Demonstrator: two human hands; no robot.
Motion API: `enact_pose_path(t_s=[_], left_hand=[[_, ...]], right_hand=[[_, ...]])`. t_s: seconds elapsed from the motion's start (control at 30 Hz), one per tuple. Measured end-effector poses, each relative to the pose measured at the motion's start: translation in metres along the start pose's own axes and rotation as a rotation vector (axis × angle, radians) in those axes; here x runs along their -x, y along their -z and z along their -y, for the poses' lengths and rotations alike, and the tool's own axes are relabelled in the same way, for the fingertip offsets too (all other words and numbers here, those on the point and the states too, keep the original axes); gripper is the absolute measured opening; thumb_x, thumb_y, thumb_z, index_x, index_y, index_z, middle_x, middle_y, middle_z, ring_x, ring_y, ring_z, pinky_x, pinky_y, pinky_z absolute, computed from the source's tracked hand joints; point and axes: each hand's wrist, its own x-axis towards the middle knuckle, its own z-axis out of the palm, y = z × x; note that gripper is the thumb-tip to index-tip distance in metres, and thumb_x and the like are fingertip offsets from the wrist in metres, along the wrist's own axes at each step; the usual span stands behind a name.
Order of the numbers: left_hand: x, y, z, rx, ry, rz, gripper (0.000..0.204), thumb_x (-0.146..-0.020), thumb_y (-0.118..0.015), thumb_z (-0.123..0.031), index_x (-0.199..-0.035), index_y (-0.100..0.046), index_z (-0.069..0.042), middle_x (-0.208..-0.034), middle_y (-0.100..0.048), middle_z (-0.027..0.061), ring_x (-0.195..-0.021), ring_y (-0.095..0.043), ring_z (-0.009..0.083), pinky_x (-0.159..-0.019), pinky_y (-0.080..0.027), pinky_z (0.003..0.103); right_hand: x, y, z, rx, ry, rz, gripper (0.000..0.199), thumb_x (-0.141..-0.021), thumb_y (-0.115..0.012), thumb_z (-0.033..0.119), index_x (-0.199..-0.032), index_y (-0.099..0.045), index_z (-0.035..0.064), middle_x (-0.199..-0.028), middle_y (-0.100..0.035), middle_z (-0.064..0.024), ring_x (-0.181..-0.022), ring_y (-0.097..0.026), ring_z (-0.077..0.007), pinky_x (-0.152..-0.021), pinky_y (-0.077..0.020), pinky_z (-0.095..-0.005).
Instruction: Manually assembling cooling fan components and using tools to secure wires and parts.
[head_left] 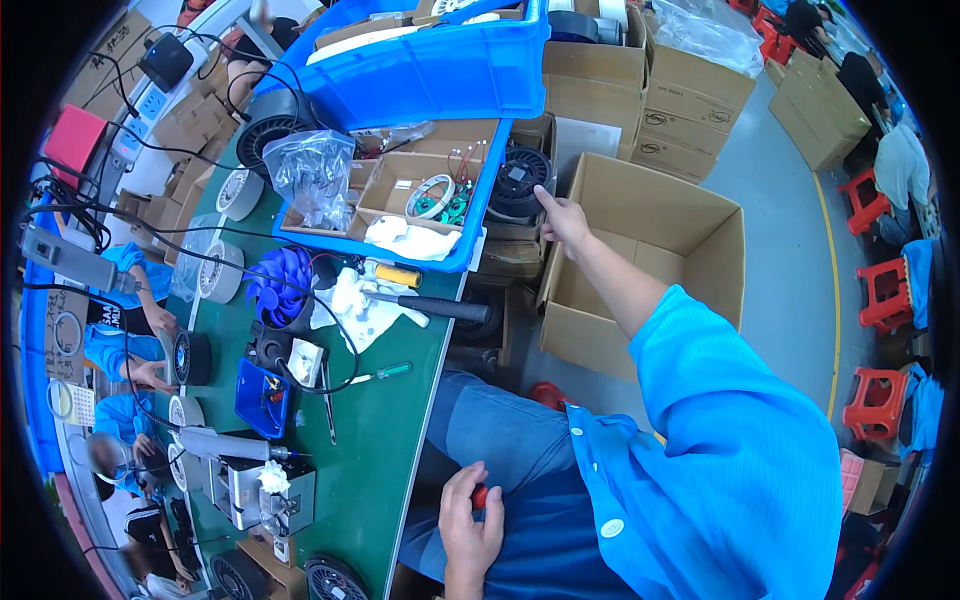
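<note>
My right hand [563, 218] reaches far forward, its blue sleeve stretched over an open cardboard box [650, 240]. Its fingers grip the right rim of a black round fan housing [515, 180], which stands on edge on stacked boxes beside a blue tray [470, 250]. My left hand [470, 525] rests low on my lap by the front edge of the green table [380, 450]. It is closed around a small red thing [481, 495], mostly hidden by the fingers.
On the table lie a black-handled hammer [430, 305], a green-handled screwdriver [385, 373], white rags, a blue fan impeller [280, 285] and a small blue bin [262, 398]. A big blue crate [430, 70] sits above the tray. Co-workers' hands [150, 372] work at the left. Red stools [880, 290] stand at the right.
</note>
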Motion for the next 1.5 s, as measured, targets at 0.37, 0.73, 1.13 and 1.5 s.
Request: enact_pose_path(t_s=[0.37, 0.73, 1.13, 1.5], left_hand=[[-0.004, 0.0, 0.016, 0.015, 0.065, 0.037, 0.034, -0.089, -0.075, 0.001, -0.122, -0.067, 0.002, -0.123, -0.07, 0.0209, -0.111, -0.07, 0.0359, -0.096, -0.057, 0.041], [0.006, 0.008, 0.023, -0.026, 0.131, -0.006, 0.029, -0.093, -0.07, 0.004, -0.122, -0.067, 0.001, -0.122, -0.069, 0.019, -0.103, -0.073, 0.0264, -0.092, -0.057, 0.037], [0.02, 0.018, 0.028, 0.078, 0.264, -0.098, 0.028, -0.093, -0.068, 0.005, -0.121, -0.068, 0.002, -0.123, -0.069, 0.018, -0.104, -0.073, 0.0244, -0.095, -0.056, 0.035], [0.088, 0.025, 0.042, 0.263, 0.621, -0.362, 0.018, -0.104, -0.062, -0.001, -0.12, -0.068, 0.002, -0.122, -0.071, 0.0146, -0.106, -0.071, 0.0191, -0.095, -0.055, 0.032]], right_hand=[[0.066, -0.021, -0.076, 0.195, 0.342, -0.175, 0.047, -0.103, -0.068, 0.045, -0.113, -0.069, -0.0008, -0.091, -0.068, -0.0047, -0.074, -0.062, -0.0142, -0.066, -0.0522, -0.0329], [0.045, -0.133, -0.254, 0.808, -0.091, 0.103, 0.046, -0.1, -0.064, 0.039, -0.131, -0.062, 0.0048, -0.125, -0.071, -0.0247, -0.119, -0.067, -0.0432, -0.104, -0.0538, -0.0508], [0.041, -0.117, -0.256, 0.672, 0.21, 0.072, 0.022, -0.097, -0.063, 0.025, -0.111, -0.072, 0.0095, -0.112, -0.073, -0.0241, -0.107, -0.068, -0.046, -0.094, -0.0557, -0.0521], [0.159, -0.104, -0.161, 0.747, 0.195, 0.451, 0.031, -0.115, -0.032, 0.018, -0.13, -0.058, 0.0141, -0.107, -0.067, -0.0224, -0.105, -0.065, -0.041, -0.093, -0.0508, -0.047]])
